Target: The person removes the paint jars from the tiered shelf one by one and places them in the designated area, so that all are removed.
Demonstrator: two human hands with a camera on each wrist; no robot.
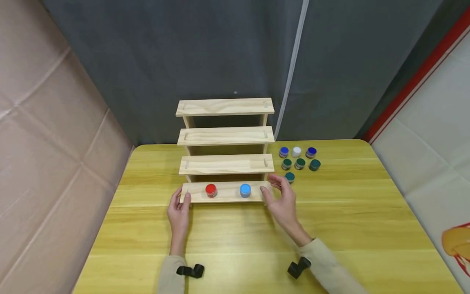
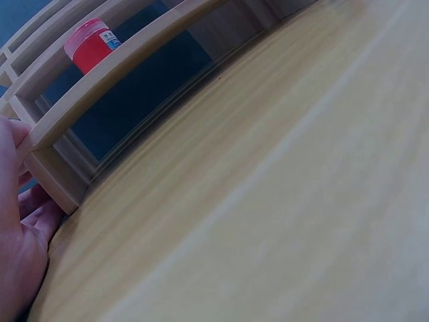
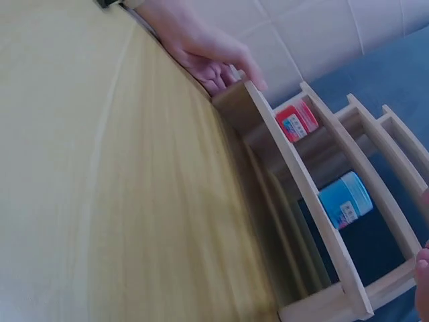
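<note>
A four-step wooden rack (image 1: pixel 225 164) stands on the table. On its lowest step sit a jar with a red lid (image 1: pixel 211 190) and, further right, a jar with a light blue lid (image 1: pixel 245 190). At the left end of that step my left hand (image 1: pixel 179 212) grips the rack, thumb at the front edge and fingers around the side panel (image 2: pixel 53 176). My right hand (image 1: pixel 284 204) is at the step's right end, thumb and fingers spread apart around the corner. Only its fingertips (image 3: pixel 422 272) show in the right wrist view, so contact with the wood is unclear.
Right of the rack stand several small jars: blue-lidded (image 1: pixel 283 152), white (image 1: pixel 296 152) and green-lidded (image 1: pixel 300 163) among them. One teal-lidded jar (image 1: pixel 289 177) is close to my right fingers. Behind the table (image 1: pixel 227 245) hangs a dark grey curtain (image 1: pixel 165 61).
</note>
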